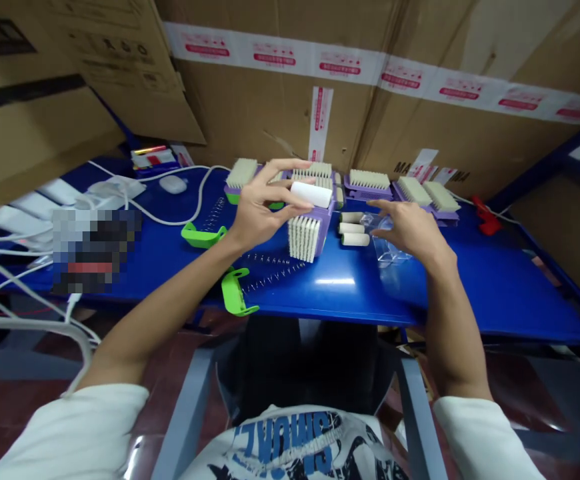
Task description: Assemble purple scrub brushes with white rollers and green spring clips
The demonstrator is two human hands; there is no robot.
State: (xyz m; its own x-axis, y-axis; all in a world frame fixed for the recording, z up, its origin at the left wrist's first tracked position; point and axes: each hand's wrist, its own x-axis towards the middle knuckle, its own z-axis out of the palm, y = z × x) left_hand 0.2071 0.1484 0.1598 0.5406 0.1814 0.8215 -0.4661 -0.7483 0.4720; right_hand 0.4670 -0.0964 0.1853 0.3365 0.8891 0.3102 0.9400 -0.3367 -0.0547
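My left hand has its thumb and fingers closed on a white roller. Just below it is a purple-bodied brush piece with a pale bristle block; I cannot tell if the two touch. My right hand hovers at a clear plastic piece, thumb and forefinger apart; any contact with the plastic is unclear. Between the hands lie several short cream rollers side by side. Bright green curved parts with coil springs lie left of the brush piece.
Several purple pieces with bristle blocks line the back of the blue table. Cables, a white mouse and a power strip occupy the left. A red object lies at right. Cardboard walls the back.
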